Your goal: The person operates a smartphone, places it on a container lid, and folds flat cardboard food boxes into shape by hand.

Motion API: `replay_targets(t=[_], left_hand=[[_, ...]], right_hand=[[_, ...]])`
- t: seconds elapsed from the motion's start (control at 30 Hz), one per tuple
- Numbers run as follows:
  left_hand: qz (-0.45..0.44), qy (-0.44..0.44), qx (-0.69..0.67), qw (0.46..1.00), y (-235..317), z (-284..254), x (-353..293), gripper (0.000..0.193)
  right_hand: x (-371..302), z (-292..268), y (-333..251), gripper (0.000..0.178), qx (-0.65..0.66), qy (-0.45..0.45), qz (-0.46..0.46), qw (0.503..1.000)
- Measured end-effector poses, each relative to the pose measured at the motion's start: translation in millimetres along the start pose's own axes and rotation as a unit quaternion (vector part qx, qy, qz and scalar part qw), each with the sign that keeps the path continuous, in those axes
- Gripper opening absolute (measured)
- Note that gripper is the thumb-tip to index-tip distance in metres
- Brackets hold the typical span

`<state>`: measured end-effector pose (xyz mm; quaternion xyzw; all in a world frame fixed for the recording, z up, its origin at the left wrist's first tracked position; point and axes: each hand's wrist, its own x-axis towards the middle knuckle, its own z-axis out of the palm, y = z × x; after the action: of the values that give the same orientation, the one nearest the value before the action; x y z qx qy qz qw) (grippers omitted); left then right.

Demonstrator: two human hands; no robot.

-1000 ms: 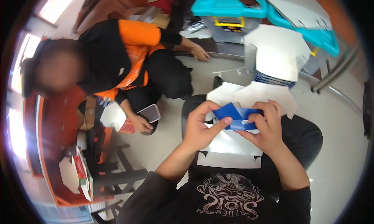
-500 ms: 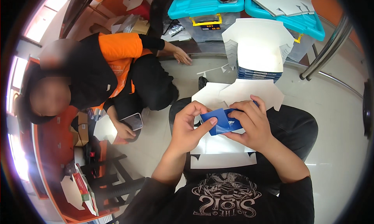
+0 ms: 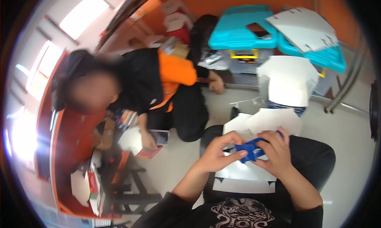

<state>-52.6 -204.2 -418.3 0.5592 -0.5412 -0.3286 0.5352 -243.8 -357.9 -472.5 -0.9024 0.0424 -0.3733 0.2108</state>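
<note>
Both of my hands grip a small folded piece of blue card [image 3: 247, 152] above my lap. My left hand [image 3: 220, 153] pinches its left end, thumb on top. Around its right end curl the fingers of my right hand [image 3: 276, 154]. White printing shows on the card between the two hands; motion blur hides its finer folds. Below it, an unfolded white cardboard box [image 3: 234, 173] lies across my legs, its flaps spread and partly covered by my hands.
Ahead stands a stack of blue boxes [image 3: 289, 106] topped by an open white box [image 3: 289, 79]. Behind are teal-lidded bins [image 3: 242, 23] carrying a phone [image 3: 258, 30] and flat white cardboard [image 3: 303, 27]. At left sits a person in orange and black [image 3: 174, 73], holding a phone [image 3: 161, 137].
The view has swung up and left, shifting the scene rightward and down. Both hands keep hold of the blue card. The seated person's head has turned.
</note>
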Motion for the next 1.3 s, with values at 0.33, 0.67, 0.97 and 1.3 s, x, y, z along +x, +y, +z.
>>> replay_targets(t=[0.33,0.67,0.97,1.3], left_hand=[[-0.001,-0.027,-0.076,0.997,-4,1,6,0.022],[-0.025,0.042,0.082,0.995,9,19,8,0.035],[-0.011,0.183,0.171,0.968,11,31,8,0.033],[0.019,0.153,0.273,0.95,11,33,8,0.03]], right_hand=[[4,3,-2,0.054,-0.03,0.031,0.022,0.999],[3,4,-4,0.054,-0.018,0.044,0.014,0.999],[0,9,-7,0.057,-0.021,0.072,0.001,0.997],[-7,6,-11,0.053,-0.032,0.079,-0.014,0.996]])
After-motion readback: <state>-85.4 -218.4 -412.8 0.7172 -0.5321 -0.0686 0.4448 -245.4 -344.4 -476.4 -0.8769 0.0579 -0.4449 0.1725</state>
